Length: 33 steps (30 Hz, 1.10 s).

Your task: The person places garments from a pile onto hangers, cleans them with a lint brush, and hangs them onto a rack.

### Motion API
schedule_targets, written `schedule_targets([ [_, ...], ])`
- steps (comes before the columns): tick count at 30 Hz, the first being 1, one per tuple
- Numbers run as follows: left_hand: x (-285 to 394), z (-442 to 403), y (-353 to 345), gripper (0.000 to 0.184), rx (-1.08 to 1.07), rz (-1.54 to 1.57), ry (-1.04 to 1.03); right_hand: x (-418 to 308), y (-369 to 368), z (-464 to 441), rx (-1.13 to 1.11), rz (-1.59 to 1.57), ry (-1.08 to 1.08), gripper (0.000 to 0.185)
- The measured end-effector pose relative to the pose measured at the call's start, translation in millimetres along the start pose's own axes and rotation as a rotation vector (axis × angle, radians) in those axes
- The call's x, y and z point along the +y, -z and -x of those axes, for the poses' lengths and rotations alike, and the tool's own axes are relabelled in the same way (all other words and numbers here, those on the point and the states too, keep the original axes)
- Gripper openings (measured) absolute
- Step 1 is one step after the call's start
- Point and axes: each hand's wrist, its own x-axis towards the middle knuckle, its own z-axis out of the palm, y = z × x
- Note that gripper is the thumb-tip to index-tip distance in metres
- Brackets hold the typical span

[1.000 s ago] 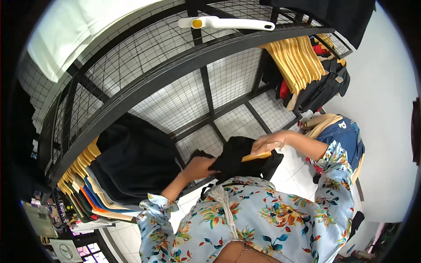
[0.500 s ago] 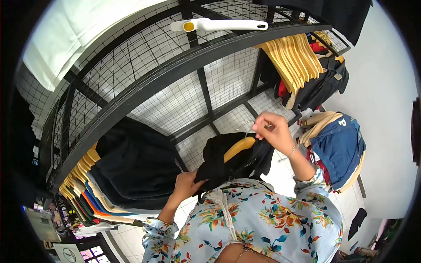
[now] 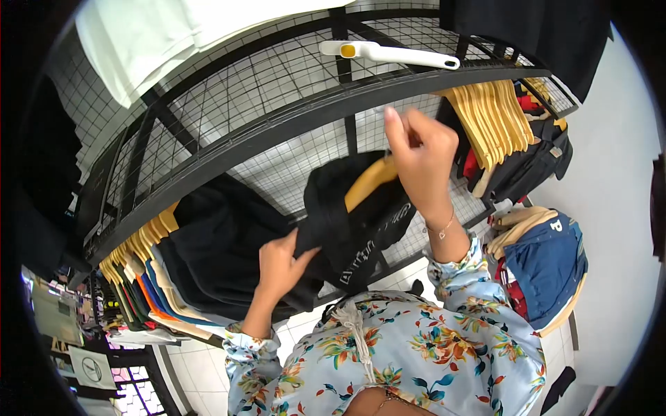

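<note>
In the head view, a black sweatshirt (image 3: 336, 232) with pale lettering hangs on a wooden hanger (image 3: 371, 182) in front of me. My right hand (image 3: 424, 152) is closed at the top of this hanger, just below the black rack's front rail (image 3: 277, 123); the fist mostly hides the hook. My left hand (image 3: 279, 267) grips the sweatshirt's left side between thumb and fingers, with the fingertips partly hidden by the cloth. Close to that hand, black clothes (image 3: 215, 256) hang in a row from the rack.
On the mesh shelf lies a white handheld tool (image 3: 409, 57) with a yellow spot. Wooden hangers (image 3: 489, 121) with clothes fill the rack's right end. A blue garment (image 3: 548, 270) hangs lower right. White cloth (image 3: 173, 41) drapes overhead at the left.
My right hand has risen toward the rail, lifting the hanger and sweatshirt with it. My left hand has moved up slightly, still at the garment's side. More lettering shows, and the view has shifted.
</note>
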Motion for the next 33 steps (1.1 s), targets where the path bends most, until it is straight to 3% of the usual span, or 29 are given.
schedule_targets([
  [4, -17, -20, 2, 0.030, 0.159, 0.040, -0.031, -2, -27, -25, -0.054, -0.109, 0.006, 0.032],
  [10, -39, -26, -13, 0.028, 0.135, 0.104, 0.025, 8, -43, -25, -0.114, -0.103, 0.037, 0.028],
  [14, -47, -32, -17, 0.028, 0.055, 0.101, 0.086, 22, -43, -13, -0.203, -0.160, -0.108, 0.028],
  [17, -56, -34, -15, 0.029, 0.076, 0.088, 0.060, 30, -34, -5, -0.296, -0.448, -0.331, 0.025],
  [21, -67, -33, -10, 0.031, 0.137, 0.071, 0.041, 76, -16, 9, -0.441, -0.255, -0.456, 0.021],
  [22, -72, -29, -11, 0.031, 0.226, 0.145, 0.013, 93, -12, 12, -0.450, -0.250, -0.457, 0.021],
  [25, -79, -21, -18, 0.030, 0.405, 0.289, -0.031, 149, -4, 26, -0.411, 0.006, -0.018, 0.025],
  [29, -80, -8, -27, 0.028, 0.501, 0.242, 0.006, 195, 2, 52, -0.654, -0.120, -0.174, 0.029],
  [33, -76, -28, -15, 0.030, 0.380, 0.294, 0.106, 192, 1, 57, -0.714, -0.063, -0.075, 0.027],
])
